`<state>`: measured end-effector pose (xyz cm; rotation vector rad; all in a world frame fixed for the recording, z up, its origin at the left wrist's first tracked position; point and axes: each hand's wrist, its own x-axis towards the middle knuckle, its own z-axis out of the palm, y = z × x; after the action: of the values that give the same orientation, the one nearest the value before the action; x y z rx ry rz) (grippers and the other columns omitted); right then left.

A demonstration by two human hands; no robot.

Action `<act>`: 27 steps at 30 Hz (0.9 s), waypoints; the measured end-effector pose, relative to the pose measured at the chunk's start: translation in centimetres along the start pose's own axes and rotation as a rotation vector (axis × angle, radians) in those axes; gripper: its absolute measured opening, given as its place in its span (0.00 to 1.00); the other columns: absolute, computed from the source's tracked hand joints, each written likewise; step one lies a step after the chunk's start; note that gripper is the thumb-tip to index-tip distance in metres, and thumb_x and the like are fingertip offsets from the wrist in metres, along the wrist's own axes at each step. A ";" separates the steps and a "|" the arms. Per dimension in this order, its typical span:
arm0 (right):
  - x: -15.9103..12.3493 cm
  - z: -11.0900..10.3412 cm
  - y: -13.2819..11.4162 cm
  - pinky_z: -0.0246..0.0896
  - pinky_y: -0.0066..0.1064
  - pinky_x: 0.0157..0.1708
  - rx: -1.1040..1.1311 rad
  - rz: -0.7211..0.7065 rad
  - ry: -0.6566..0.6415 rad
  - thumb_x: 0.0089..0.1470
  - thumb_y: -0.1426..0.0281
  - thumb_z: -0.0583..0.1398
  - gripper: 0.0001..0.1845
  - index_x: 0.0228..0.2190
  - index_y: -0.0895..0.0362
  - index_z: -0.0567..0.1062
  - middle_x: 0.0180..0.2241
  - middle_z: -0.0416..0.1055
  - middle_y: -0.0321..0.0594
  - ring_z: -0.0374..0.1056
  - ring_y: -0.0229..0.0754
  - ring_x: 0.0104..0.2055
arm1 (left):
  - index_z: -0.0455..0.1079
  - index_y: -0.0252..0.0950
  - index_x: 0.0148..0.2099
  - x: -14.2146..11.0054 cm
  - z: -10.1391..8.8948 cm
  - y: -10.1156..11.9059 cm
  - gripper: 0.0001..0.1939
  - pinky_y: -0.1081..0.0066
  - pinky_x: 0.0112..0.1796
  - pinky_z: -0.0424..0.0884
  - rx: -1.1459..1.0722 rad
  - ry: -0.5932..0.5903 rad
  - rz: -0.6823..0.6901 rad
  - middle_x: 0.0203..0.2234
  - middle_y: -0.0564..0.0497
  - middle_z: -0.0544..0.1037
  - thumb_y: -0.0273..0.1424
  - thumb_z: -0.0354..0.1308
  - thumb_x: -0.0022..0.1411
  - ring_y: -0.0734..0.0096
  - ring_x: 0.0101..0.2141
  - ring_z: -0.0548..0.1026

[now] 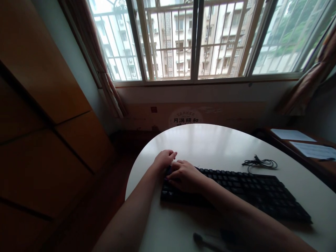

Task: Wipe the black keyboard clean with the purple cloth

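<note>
"Right up close is my own bare right arm (241,206). It goes across the front of the black keyboard (252,185) and hides some of the keys."

"What are your hands doing?"

"My right hand (187,176) is bent over the left end of the keyboard. My left hand (165,159) is just beside it, at the back corner. My fingers are curled, but I can't tell if they are pinching anything."

"What else is near?"

"Thin black cord (259,163), looped in a bundle behind the keyboard. In front is a dark, long thing (198,238), too blurry to name. My arm covers part of it."

"What is it all made of?"

"My table (154,143) is white, smooth and shiny, with a round edge. Keys stick up in bumpy rows. Past the table, the window (194,45) has bars outside, and a soft, folded curtain (105,73) hangs at its left. A flat brown cupboard (26,168) is on my left. White papers (313,149) lie on a brown desk (324,141) to my right."
</note>
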<state>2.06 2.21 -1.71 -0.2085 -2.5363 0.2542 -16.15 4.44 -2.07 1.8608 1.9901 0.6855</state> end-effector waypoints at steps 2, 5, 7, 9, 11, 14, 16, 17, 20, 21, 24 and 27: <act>0.1 0.0 -0.1 0.60 0.39 0.41 -0.022 0.025 -0.020 0.56 0.64 0.62 0.11 0.40 0.47 0.82 0.38 0.72 0.42 0.64 0.46 0.41 | 0.72 0.36 0.27 0.2 0.3 -0.1 0.25 0.70 0.26 0.60 -0.087 0.080 -0.031 0.21 0.52 0.74 0.47 0.44 0.64 0.70 0.24 0.69; 0.1 -0.1 -0.2 0.58 0.43 0.46 -0.025 0.044 -0.024 0.57 0.62 0.62 0.10 0.40 0.46 0.81 0.43 0.72 0.42 0.63 0.49 0.45 | 0.70 0.36 0.26 0.4 0.7 -0.4 0.28 0.70 0.25 0.62 -0.232 0.178 -0.077 0.20 0.52 0.73 0.49 0.41 0.65 0.72 0.21 0.68; 0.1 -0.1 -0.2 0.57 0.44 0.50 -0.008 0.042 -0.009 0.55 0.64 0.63 0.09 0.39 0.47 0.82 0.46 0.71 0.41 0.62 0.50 0.49 | 0.69 0.36 0.26 0.4 0.9 -0.5 0.29 0.71 0.24 0.63 -0.321 0.209 -0.113 0.20 0.52 0.72 0.51 0.40 0.65 0.73 0.20 0.68; 0.2 -0.1 0.0 0.56 0.44 0.52 0.001 0.041 0.012 0.52 0.66 0.64 0.06 0.34 0.49 0.82 0.46 0.71 0.40 0.62 0.50 0.51 | 0.69 0.36 0.26 0.3 0.9 -0.5 0.29 0.71 0.23 0.63 -0.388 0.235 -0.136 0.20 0.53 0.71 0.51 0.40 0.65 0.73 0.18 0.67; 0.3 0.0 0.2 0.56 0.43 0.52 0.001 0.045 0.033 0.49 0.67 0.65 0.04 0.30 0.51 0.82 0.46 0.72 0.40 0.63 0.49 0.50 | 0.68 0.36 0.26 0.4 0.9 -0.4 0.28 0.71 0.22 0.63 -0.422 0.259 -0.127 0.19 0.53 0.71 0.51 0.41 0.64 0.74 0.18 0.67; 0.4 0.2 0.5 0.57 0.42 0.52 0.002 0.041 0.044 0.49 0.66 0.65 0.04 0.30 0.51 0.82 0.47 0.72 0.39 0.63 0.49 0.51 | 0.68 0.36 0.25 0.6 0.9 -0.4 0.27 0.71 0.22 0.63 -0.443 0.270 -0.084 0.18 0.54 0.69 0.51 0.44 0.63 0.74 0.17 0.65; 0.4 0.2 0.7 0.56 0.43 0.53 -0.007 0.039 0.033 0.51 0.64 0.65 0.06 0.32 0.50 0.82 0.50 0.71 0.38 0.63 0.49 0.53 | 0.68 0.36 0.24 0.8 0.8 -0.4 0.26 0.72 0.21 0.62 -0.479 0.269 -0.079 0.17 0.54 0.68 0.51 0.45 0.62 0.74 0.17 0.65; 0.5 0.2 0.7 0.55 0.43 0.53 -0.013 0.041 0.028 0.52 0.63 0.64 0.07 0.33 0.49 0.82 0.51 0.70 0.38 0.62 0.49 0.53 | 0.68 0.36 0.25 0.9 0.7 -0.4 0.25 0.72 0.21 0.62 -0.514 0.282 -0.075 0.17 0.55 0.67 0.51 0.46 0.61 0.74 0.17 0.65; 0.6 0.3 0.9 0.54 0.43 0.54 -0.026 0.039 0.011 0.55 0.60 0.62 0.10 0.39 0.46 0.81 0.53 0.70 0.36 0.62 0.49 0.55 | 0.68 0.36 0.29 1.1 0.4 -0.4 0.22 0.73 0.19 0.60 -0.657 0.348 -0.101 0.17 0.57 0.65 0.49 0.48 0.59 0.76 0.16 0.63; 0.6 0.4 1.0 0.53 0.42 0.55 -0.026 0.034 0.007 0.56 0.60 0.62 0.11 0.40 0.46 0.81 0.52 0.71 0.36 0.62 0.48 0.55 | 0.68 0.36 0.30 1.1 0.3 -0.3 0.21 0.74 0.18 0.59 -0.705 0.377 -0.108 0.17 0.58 0.64 0.48 0.49 0.58 0.76 0.16 0.62; 0.7 0.8 1.3 0.53 0.40 0.55 -0.026 0.035 0.009 0.58 0.59 0.61 0.13 0.42 0.45 0.80 0.50 0.72 0.35 0.63 0.47 0.54 | 0.68 0.36 0.31 1.0 -0.2 -0.1 0.18 0.75 0.16 0.56 -0.817 0.425 -0.143 0.16 0.59 0.63 0.47 0.51 0.56 0.77 0.15 0.60; 0.8 1.3 1.7 0.54 0.38 0.54 -0.023 0.028 0.027 0.56 0.58 0.62 0.12 0.40 0.46 0.81 0.48 0.74 0.34 0.64 0.45 0.52 | 0.68 0.36 0.31 0.9 -0.6 0.1 0.17 0.76 0.15 0.55 -0.898 0.460 -0.181 0.16 0.59 0.62 0.45 0.52 0.55 0.77 0.15 0.59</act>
<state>0.84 3.84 -2.72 -0.2553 -2.5122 0.2325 -16.48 5.23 -1.43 1.0256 1.5948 1.7041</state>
